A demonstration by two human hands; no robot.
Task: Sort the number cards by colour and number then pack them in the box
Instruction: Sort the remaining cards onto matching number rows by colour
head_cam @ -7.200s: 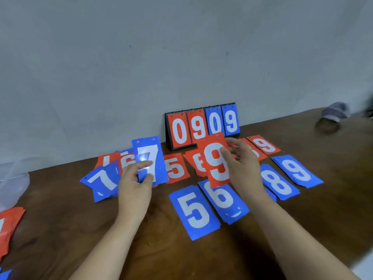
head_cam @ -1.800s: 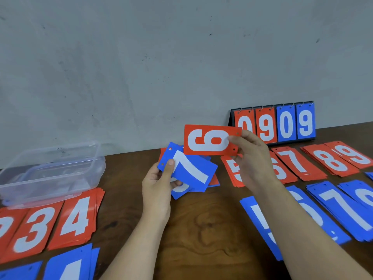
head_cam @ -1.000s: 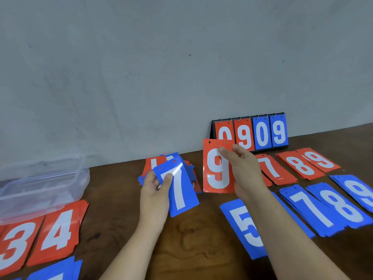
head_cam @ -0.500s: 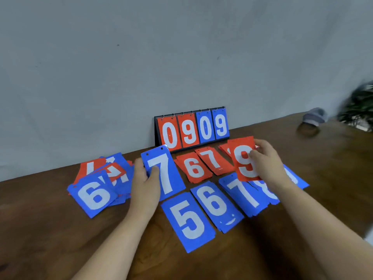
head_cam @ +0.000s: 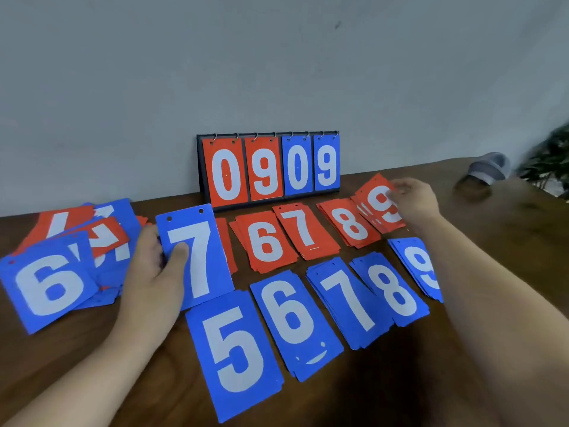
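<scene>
Cards [head_cam: 58,272] lie heaped at the far left of the table [head_cam: 508,235]; just beside them your left hand [head_cam: 151,282] pinches a blue 7 card [head_cam: 200,257], thumb on its face. Rightward, red piles [head_cam: 264,241] and blue piles [head_cam: 295,322] lie before the scoreboard [head_cam: 268,167], and your right hand [head_cam: 417,201] pinches the red 9 card [head_cam: 380,204] by its edge, atop the red 9s.

Both arms are bare right up to the frame edge, left hand [head_cam: 154,272] and right hand [head_cam: 415,201] bare too.
</scene>
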